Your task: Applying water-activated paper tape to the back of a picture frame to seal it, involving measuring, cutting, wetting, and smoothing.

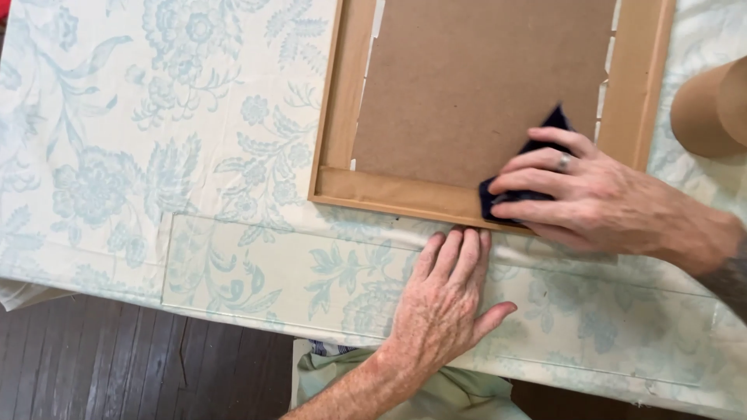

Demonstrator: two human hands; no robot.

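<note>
Table (117, 155) under a pale floral cloth, dark wood floor (117, 365) below its edge. Frame (342, 117) lies face down on the cloth, wooden, with a brown backing board (467, 85) inside and brown paper tape along the near rail. Tape roll (712, 109) sits at the right edge, just beside the frame. Right hand (591, 198) is flat, fingers spread, pressing a dark blue cloth pad (545, 132) onto the frame's near right corner. Left hand (443, 303) lies open and flat on the tablecloth, fingertips touching the frame's near edge, bracing it; it grips nothing. Step looks like rubbing the tape down on the rail. Next move likely needs firm, even pressure along the tape while the frame is kept from sliding.
</note>
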